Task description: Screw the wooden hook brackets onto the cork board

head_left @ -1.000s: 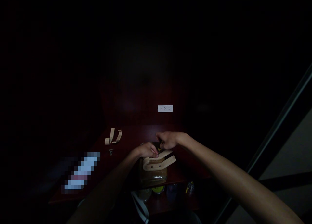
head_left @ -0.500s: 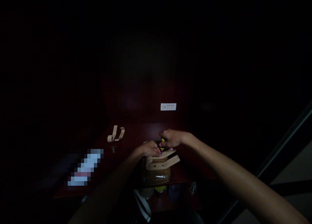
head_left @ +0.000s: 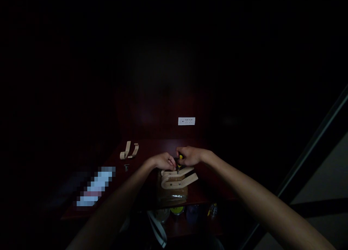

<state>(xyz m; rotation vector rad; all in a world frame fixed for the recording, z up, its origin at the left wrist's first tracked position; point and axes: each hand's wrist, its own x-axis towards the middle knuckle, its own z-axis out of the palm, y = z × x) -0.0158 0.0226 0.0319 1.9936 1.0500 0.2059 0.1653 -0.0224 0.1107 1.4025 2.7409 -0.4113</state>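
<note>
My right hand (head_left: pixel 189 155) is closed round a yellow and black screwdriver (head_left: pixel 179 160), its tip pointing down at the rear light-wood hook (head_left: pixel 179 172). Beside the tip, my left hand (head_left: pixel 165 161) has its fingers curled together at the rear hook; whether something small is between them is too small to tell. A second curved wooden hook (head_left: pixel 179 183) with two dark holes lies in front. Both hooks rest on a brown block wrapped in shiny clear plastic (head_left: pixel 174 197).
Two more wooden pieces (head_left: pixel 125 151) and a few small screws (head_left: pixel 126 167) lie on the dark red table (head_left: pixel 146 148) at left, near a pixelated strip (head_left: pixel 96 188). A white socket (head_left: pixel 186 121) is on the wall. Jars (head_left: pixel 177 210) stand on a shelf below.
My left hand has drawn back slightly to the left from the screwdriver tip, uncovering more of the rear hook. My right hand still holds the screwdriver. The view has shifted slightly.
</note>
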